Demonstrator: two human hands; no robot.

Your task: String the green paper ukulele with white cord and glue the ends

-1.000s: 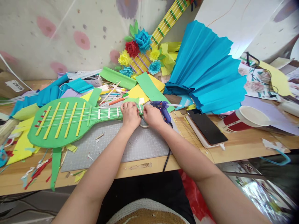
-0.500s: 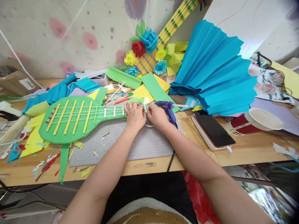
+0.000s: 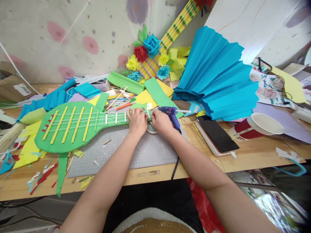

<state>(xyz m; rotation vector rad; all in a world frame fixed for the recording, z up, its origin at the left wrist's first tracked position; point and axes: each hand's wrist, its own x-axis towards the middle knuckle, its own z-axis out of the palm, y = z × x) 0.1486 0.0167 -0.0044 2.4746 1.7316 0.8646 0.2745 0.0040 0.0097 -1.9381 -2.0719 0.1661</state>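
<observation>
A green paper guitar (image 3: 68, 147) with yellow strips and white strings lies across the grey cutting mat (image 3: 119, 152), its neck pointing right. My left hand (image 3: 137, 123) is closed over the neck, fingers curled on its top side. At the neck's right end my right hand (image 3: 162, 123) is closed in a pinch; what its fingertips hold is hidden. A round ring (image 3: 152, 131) shows partly under my hands. Just behind my right hand lies a purple glue gun (image 3: 173, 116) with a white stick in its back.
Blue crepe paper (image 3: 216, 77) fans out at the back right. A phone (image 3: 217, 134) and a paper cup (image 3: 257, 126) stand on the right. A yellow paper guitar (image 3: 167, 40) with paper flowers leans on the wall. Paper scraps (image 3: 31, 145) and several coloured pens (image 3: 123, 106) lie around.
The view has shifted slightly, so most things sit a little further left. Both hands stay at the guitar's neck, with almost no change in their grip.
</observation>
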